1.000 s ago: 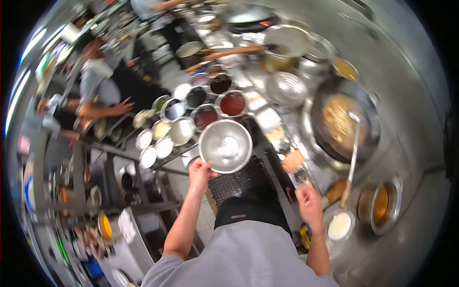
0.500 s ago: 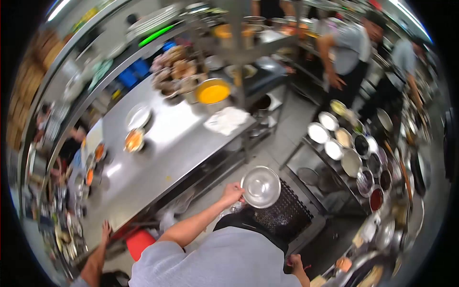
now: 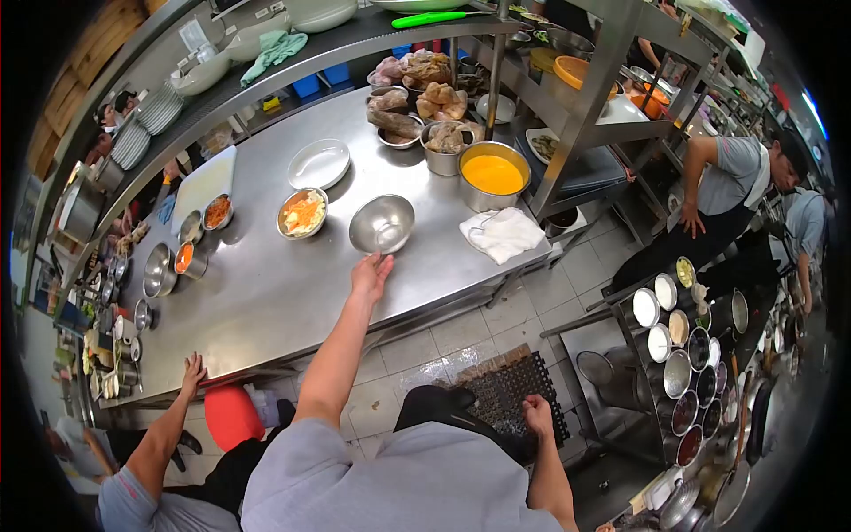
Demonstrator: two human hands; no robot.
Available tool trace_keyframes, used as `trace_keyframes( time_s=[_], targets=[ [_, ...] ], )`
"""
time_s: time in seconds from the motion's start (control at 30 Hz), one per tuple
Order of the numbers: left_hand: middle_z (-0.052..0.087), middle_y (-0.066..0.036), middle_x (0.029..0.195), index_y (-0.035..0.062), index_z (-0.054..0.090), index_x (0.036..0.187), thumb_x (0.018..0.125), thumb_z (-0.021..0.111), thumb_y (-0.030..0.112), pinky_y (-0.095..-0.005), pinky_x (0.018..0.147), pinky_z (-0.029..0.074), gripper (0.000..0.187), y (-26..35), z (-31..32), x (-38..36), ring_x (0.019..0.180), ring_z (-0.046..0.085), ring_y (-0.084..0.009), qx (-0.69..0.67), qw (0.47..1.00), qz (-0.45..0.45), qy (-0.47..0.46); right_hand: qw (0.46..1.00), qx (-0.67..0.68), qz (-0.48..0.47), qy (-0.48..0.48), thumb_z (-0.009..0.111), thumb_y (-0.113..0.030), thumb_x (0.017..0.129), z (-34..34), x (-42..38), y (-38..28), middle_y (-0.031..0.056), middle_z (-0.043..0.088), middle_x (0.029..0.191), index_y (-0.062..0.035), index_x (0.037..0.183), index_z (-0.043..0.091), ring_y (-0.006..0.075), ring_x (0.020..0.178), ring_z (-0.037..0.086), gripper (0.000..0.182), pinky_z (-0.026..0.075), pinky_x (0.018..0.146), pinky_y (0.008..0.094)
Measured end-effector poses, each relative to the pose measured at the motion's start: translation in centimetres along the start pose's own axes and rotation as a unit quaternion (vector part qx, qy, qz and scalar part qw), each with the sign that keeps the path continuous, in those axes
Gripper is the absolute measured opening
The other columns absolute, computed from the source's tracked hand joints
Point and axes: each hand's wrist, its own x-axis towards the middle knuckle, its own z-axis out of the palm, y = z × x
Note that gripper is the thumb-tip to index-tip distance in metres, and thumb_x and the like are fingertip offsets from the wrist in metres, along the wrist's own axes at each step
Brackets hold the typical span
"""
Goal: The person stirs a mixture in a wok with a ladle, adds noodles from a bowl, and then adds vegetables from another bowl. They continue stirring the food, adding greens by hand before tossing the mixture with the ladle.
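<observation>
My left hand (image 3: pixel 370 277) reaches forward over the steel worktable, its thumb and fingers closed at the near rim of a metal bowl (image 3: pixel 381 223). The bowl's inside is bare and faces up, close over the tabletop. Just left of it stands a bowl of shredded white and orange food (image 3: pixel 302 214), with a white oval plate (image 3: pixel 319 164) behind. A folded white cloth (image 3: pixel 502 234) lies to the right, in front of a pot of yellow liquid (image 3: pixel 493 174). Low at my right side, my right hand (image 3: pixel 537 415) is curled in a loose fist with nothing showing in it.
Bowls of raw meat (image 3: pixel 394 124) crowd the table's back. An overhead shelf (image 3: pixel 346 53) crosses above. On the right, a rack of sauce containers (image 3: pixel 676 372) stands beyond a black floor mat (image 3: pixel 514 390). Another person's hand (image 3: pixel 192 371) rests at the table's left edge.
My left hand has carried the metal bowl from above the floor, in front of my body, to over the worktable. My view has turned left; my right hand stays low at my side.
</observation>
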Motion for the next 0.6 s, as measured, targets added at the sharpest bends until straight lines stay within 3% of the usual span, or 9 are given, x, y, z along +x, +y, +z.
trace_keyframes(
  time_s=[0.1, 0.2, 0.3, 0.37, 0.4, 0.43, 0.5, 0.57, 0.6],
  targets=[
    [0.057, -0.008, 0.091, 0.0046, 0.049, 0.100, 0.085, 0.049, 0.013, -0.0275, 0.065, 0.052, 0.017, -0.7, 1.7, -2.3, 0.075, 0.060, -0.0188, 0.050, 0.998, -0.034, -0.027, 1.000, -0.010, -0.010, -0.019, 0.057, -0.012, 0.079, 0.5, -2.1, -4.8, 0.0040, 0.055, 0.066, 0.0015, 0.095, 0.055, 0.0118, 0.059, 0.053, 0.020, 0.043, 0.054, 0.0258],
    [0.057, -0.006, 0.087, 0.0059, 0.051, 0.099, 0.084, 0.051, 0.014, -0.0306, 0.065, 0.051, 0.017, -5.3, 0.9, -3.5, 0.074, 0.059, -0.0197, 0.171, 0.968, -0.100, -0.155, 1.000, -0.011, 0.014, -0.006, 0.059, -0.014, 0.078, 1.7, -4.2, -0.7, 0.0063, 0.058, 0.068, 0.0011, 0.090, 0.058, 0.0136, 0.064, 0.056, 0.020, 0.045, 0.059, 0.0276],
    [0.060, -0.004, 0.076, 0.0066, 0.057, 0.088, 0.077, 0.054, 0.008, -0.0239, 0.052, 0.045, 0.011, -11.6, 0.1, -9.2, 0.063, 0.056, -0.0115, 0.304, 0.909, -0.163, -0.235, 0.994, -0.066, 0.084, -0.012, 0.060, -0.016, 0.075, 2.5, -8.2, 5.8, 0.0084, 0.060, 0.070, -0.0002, 0.085, 0.061, 0.0156, 0.066, 0.057, 0.019, 0.046, 0.063, 0.0294],
    [0.059, -0.002, 0.076, 0.0077, 0.059, 0.083, 0.074, 0.057, 0.010, -0.0304, 0.064, 0.046, 0.009, -18.0, -5.2, -11.0, 0.070, 0.055, -0.0137, 0.388, 0.808, -0.203, -0.394, 0.982, -0.093, 0.164, 0.008, 0.059, -0.016, 0.073, 2.2, -12.3, 9.5, 0.0081, 0.060, 0.068, -0.0004, 0.083, 0.061, 0.0179, 0.065, 0.058, 0.018, 0.047, 0.062, 0.0310],
    [0.061, -0.003, 0.081, 0.0052, 0.060, 0.083, 0.073, 0.058, 0.011, -0.0321, 0.073, 0.045, 0.012, -20.8, -6.3, -12.7, 0.080, 0.056, -0.0156, 0.535, 0.640, -0.132, -0.536, 0.973, -0.026, 0.220, 0.059, 0.059, -0.014, 0.073, 2.3, -14.1, 11.5, 0.0091, 0.060, 0.068, 0.0003, 0.081, 0.061, 0.0183, 0.062, 0.058, 0.017, 0.047, 0.057, 0.0310],
    [0.062, -0.007, 0.091, 0.0039, 0.063, 0.088, 0.076, 0.058, 0.018, -0.0326, 0.076, 0.044, 0.019, -23.9, -9.4, -12.8, 0.088, 0.056, -0.0180, 0.574, 0.520, -0.139, -0.617, 0.953, 0.047, 0.277, 0.114, 0.058, -0.012, 0.072, 2.4, -15.6, 12.9, 0.0100, 0.061, 0.068, 0.0011, 0.079, 0.061, 0.0187, 0.059, 0.059, 0.016, 0.048, 0.053, 0.0311],
    [0.063, -0.011, 0.098, 0.0049, 0.064, 0.094, 0.077, 0.057, 0.028, -0.0350, 0.078, 0.044, 0.030, -23.5, -7.6, -14.9, 0.092, 0.057, -0.0230, 0.612, 0.529, -0.227, -0.542, 0.897, 0.181, 0.384, 0.124, 0.058, -0.012, 0.072, 1.9, -18.1, 15.1, 0.0078, 0.059, 0.062, -0.0010, 0.073, 0.060, 0.0166, 0.050, 0.055, 0.012, 0.045, 0.043, 0.0303],
    [0.062, -0.015, 0.099, 0.0044, 0.065, 0.094, 0.076, 0.055, 0.038, -0.0375, 0.081, 0.043, 0.039, -28.2, -13.3, -9.6, 0.095, 0.057, -0.0281, 0.727, 0.431, -0.146, -0.514, 0.898, 0.201, 0.364, 0.145, 0.058, -0.014, 0.072, 2.5, -20.4, 18.2, 0.0069, 0.055, 0.053, 0.0009, 0.069, 0.059, 0.0175, 0.048, 0.054, 0.015, 0.044, 0.042, 0.0325],
    [0.060, -0.020, 0.099, 0.0024, 0.065, 0.089, 0.074, 0.056, 0.040, -0.0378, 0.084, 0.042, 0.041, -27.3, -10.9, -9.0, 0.097, 0.055, -0.0324, 0.801, 0.201, -0.143, -0.546, 0.901, 0.144, 0.385, 0.142, 0.061, -0.018, 0.071, 2.9, -21.0, 19.1, 0.0094, 0.060, 0.064, 0.0035, 0.077, 0.059, 0.0211, 0.061, 0.058, 0.023, 0.047, 0.053, 0.0338]
  ],
)
